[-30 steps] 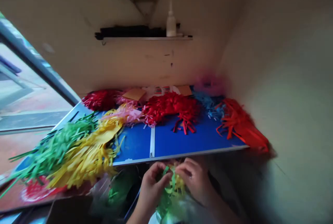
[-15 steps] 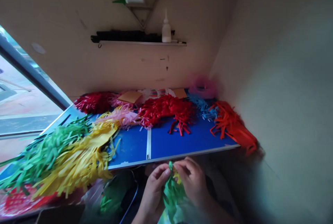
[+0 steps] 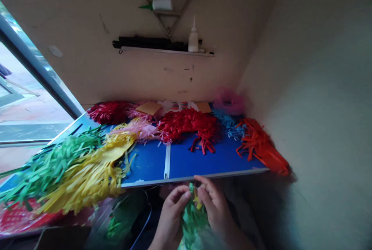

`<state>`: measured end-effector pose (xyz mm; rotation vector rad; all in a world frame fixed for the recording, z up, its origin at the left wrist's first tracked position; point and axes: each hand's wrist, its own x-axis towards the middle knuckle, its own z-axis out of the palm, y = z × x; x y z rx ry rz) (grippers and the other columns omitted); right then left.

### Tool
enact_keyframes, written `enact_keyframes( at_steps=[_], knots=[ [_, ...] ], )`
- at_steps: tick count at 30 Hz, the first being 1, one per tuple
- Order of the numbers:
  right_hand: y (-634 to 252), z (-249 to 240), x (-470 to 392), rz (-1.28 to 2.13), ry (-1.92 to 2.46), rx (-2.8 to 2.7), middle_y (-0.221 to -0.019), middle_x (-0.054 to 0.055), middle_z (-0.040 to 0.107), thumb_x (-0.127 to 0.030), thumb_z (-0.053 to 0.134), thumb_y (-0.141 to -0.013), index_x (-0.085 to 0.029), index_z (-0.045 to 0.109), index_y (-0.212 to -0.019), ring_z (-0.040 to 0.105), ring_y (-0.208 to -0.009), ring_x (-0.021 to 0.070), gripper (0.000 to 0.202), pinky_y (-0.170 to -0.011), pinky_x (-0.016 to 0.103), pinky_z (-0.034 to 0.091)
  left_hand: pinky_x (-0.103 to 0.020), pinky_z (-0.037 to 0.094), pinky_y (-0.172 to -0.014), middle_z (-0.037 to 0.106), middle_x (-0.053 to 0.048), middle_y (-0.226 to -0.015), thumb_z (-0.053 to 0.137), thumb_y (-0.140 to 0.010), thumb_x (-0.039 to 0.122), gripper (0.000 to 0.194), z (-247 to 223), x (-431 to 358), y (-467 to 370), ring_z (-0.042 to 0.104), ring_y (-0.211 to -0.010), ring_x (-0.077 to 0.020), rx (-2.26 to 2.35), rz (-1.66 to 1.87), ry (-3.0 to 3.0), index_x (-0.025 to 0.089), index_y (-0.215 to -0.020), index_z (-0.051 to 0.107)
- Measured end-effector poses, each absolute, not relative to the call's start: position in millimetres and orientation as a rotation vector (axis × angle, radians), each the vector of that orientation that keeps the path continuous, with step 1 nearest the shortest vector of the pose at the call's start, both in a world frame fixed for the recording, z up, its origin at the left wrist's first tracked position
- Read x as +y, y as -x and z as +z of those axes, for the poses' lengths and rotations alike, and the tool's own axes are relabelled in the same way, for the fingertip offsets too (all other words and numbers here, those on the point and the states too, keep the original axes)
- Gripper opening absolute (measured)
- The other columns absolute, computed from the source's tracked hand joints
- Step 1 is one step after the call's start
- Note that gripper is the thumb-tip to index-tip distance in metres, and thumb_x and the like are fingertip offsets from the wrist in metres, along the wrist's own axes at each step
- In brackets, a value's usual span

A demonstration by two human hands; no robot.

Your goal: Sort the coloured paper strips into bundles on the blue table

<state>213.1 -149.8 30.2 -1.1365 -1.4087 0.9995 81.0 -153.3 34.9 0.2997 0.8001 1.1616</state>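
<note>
My left hand (image 3: 176, 207) is closed, its thumb and forefinger pinching the top of a green fringed paper streamer (image 3: 193, 219) in front of the table edge. The streamer hangs down between my hands. Beside its top shows a small yellow strip (image 3: 198, 201), close to my right thumb. My right hand (image 3: 213, 203) has its forefinger stretched up and away, while the thumb bends in towards the other fingers near the streamer's top. What these fingers grip is too small to make out.
A blue table (image 3: 148, 164) carries green fringe (image 3: 66, 161), yellow fringe (image 3: 90, 172), pink fringe (image 3: 139, 129), red fringe (image 3: 188, 124), blue fringe (image 3: 229, 122) and orange-red fringe (image 3: 261, 143). A pink ring-shaped coil (image 3: 229, 102) lies by the wall. Above, a shelf (image 3: 162, 51) holds a white bottle (image 3: 193, 40).
My right forefinger has lifted and straightened away from the streamer's top. My left hand keeps its pinch. The view has shifted slightly, so the table and wall appear a little lower and further right.
</note>
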Motion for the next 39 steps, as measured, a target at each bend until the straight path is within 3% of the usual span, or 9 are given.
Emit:
enact_keyframes(
  at_steps=[3, 9, 19, 26, 32, 35, 39],
  knots=[
    [-212.7, 24.7, -152.4, 1.139, 1.1, -1.308, -0.074, -0.001, 0.06, -0.045, 0.047, -0.097, -0.023, 0.052, -0.127, 0.058, -0.064, 0.0143, 0.038, -0.061, 0.025, 0.048, -0.024, 0.052, -0.062, 0.071, -0.001, -0.068, 0.088, -0.06, 0.028, 0.031, 33.8, -154.1, -79.8, 0.066, -0.06, -0.0139, 0.787, 1.154, -0.29, 0.016, -0.079, 0.067],
    [-215.5, 30.6, -154.7, 1.039, 1.159, -1.34, -0.07, -0.004, 0.056, -0.038, 0.045, -0.098, -0.023, 0.049, -0.118, 0.056, -0.061, 0.0131, 0.025, -0.059, 0.023, 0.044, -0.025, 0.052, -0.064, 0.072, -0.002, -0.071, 0.088, -0.06, 0.028, 0.032, 35.8, -156.0, -79.4, 0.069, -0.065, -0.0164, 0.821, 1.173, -0.28, 0.017, -0.081, 0.067],
    [-217.5, 36.9, -163.8, 0.969, 1.13, -1.432, -0.079, 0.0, 0.064, -0.036, 0.045, -0.098, -0.023, 0.05, -0.118, 0.061, -0.069, 0.0142, 0.024, -0.063, 0.024, 0.046, -0.022, 0.051, -0.061, 0.073, -0.001, -0.071, 0.087, -0.063, 0.027, 0.03, 36.6, -156.9, -81.5, 0.068, -0.063, -0.0151, 0.816, 1.136, -0.299, 0.017, -0.082, 0.066],
    [-216.7, 29.9, -163.5, 1.142, 1.1, -1.396, -0.086, 0.0, 0.065, -0.04, 0.045, -0.099, -0.025, 0.048, -0.12, 0.063, -0.071, 0.014, 0.026, -0.067, 0.025, 0.05, -0.024, 0.052, -0.061, 0.072, -0.001, -0.071, 0.086, -0.064, 0.03, 0.03, 34.0, -158.7, -82.4, 0.065, -0.058, -0.0124, 0.814, 1.109, -0.338, 0.017, -0.082, 0.066],
    [-226.6, 29.2, -154.0, 1.277, 1.084, -1.497, -0.088, 0.001, 0.061, -0.043, 0.048, -0.097, -0.024, 0.049, -0.12, 0.057, -0.073, 0.0142, 0.03, -0.065, 0.025, 0.045, -0.021, 0.053, -0.066, 0.071, -0.001, -0.078, 0.081, -0.069, 0.033, 0.026, 28.3, -158.9, -76.4, 0.067, -0.072, -0.0135, 1.103, 1.247, -0.906, 0.017, -0.081, 0.065],
    [-226.4, 28.8, -147.0, 1.317, 1.099, -1.536, -0.086, 0.001, 0.062, -0.044, 0.053, -0.094, -0.022, 0.057, -0.107, 0.056, -0.073, 0.015, 0.026, -0.065, 0.026, 0.042, -0.023, 0.055, -0.062, 0.07, 0.0, -0.072, 0.076, -0.072, 0.034, 0.023, 24.3, -159.1, -72.4, 0.068, -0.065, -0.0152, 1.269, 1.32, -1.278, 0.02, -0.079, 0.059],
    [-209.9, 22.8, -141.3, 1.055, 1.114, -1.512, -0.081, 0.002, 0.058, -0.045, 0.057, -0.09, -0.019, 0.059, -0.074, 0.055, -0.082, 0.0179, 0.03, -0.077, 0.03, 0.042, -0.022, 0.057, -0.06, 0.072, 0.0, -0.073, 0.069, -0.079, 0.037, 0.016, 19.1, -154.4, -72.7, 0.071, -0.064, -0.0157, 1.338, 1.284, -1.717, 0.023, -0.081, 0.06]
  ],
)
